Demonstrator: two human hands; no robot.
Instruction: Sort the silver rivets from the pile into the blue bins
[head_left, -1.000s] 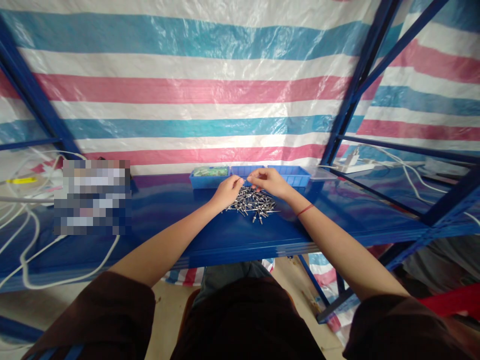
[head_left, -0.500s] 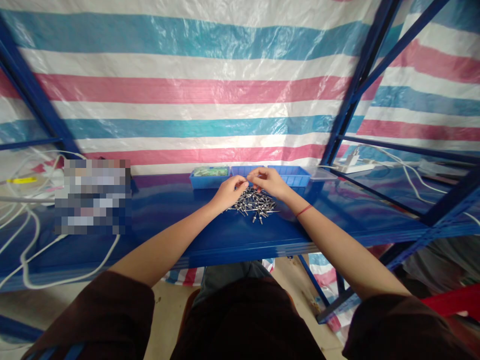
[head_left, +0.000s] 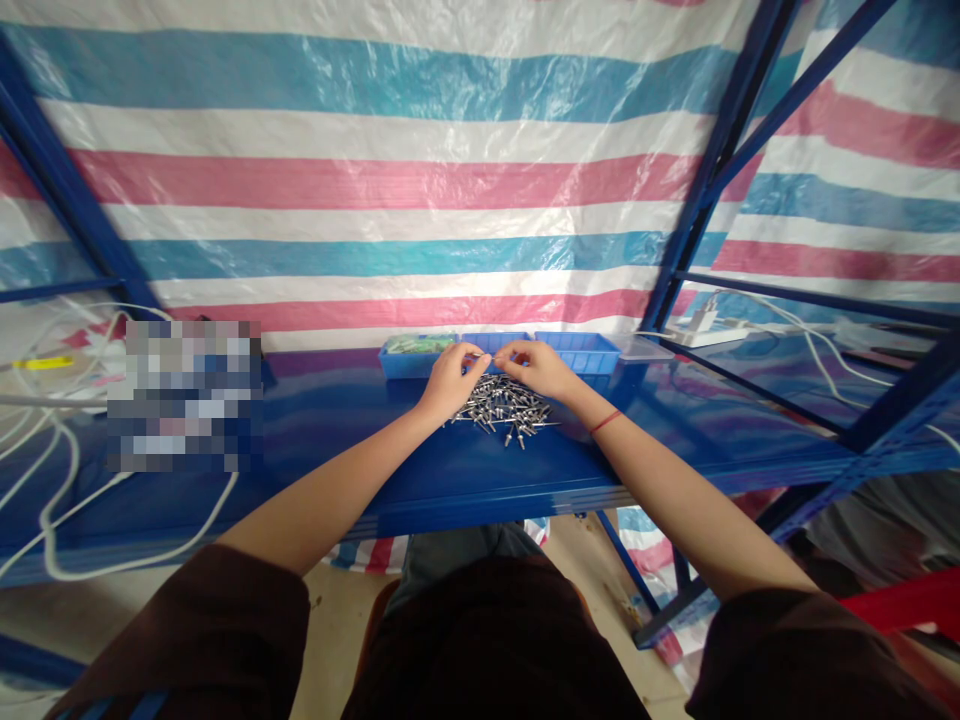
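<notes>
A loose heap of silvery blind rivets (head_left: 504, 404), with thin shanks pointing every way, lies on the blue tabletop (head_left: 450, 470). Over the left back of the heap, my left hand (head_left: 452, 378) pinches with thumb and forefinger; a tiny thin sliver shows at the tips, too small to name. Facing it from the right, my right hand (head_left: 538, 368) has thumb and fingers pinched together, and whatever they hold is hidden. The fingertips of both hands almost meet above the back of the heap.
Behind my hands stand a blue bin (head_left: 420, 362) with green-tinted plastic bags, a middle blue bin (head_left: 495, 340) and a right blue bin (head_left: 581, 352). A clear lid (head_left: 641, 347) lies beside them. White cables (head_left: 56, 500) run at left; a power strip (head_left: 709, 332) sits at right.
My left hand has shifted slightly and its thumb and forefinger show more apart from the palm. The right hand stays nearly in place. The rivet heap looks the same.
</notes>
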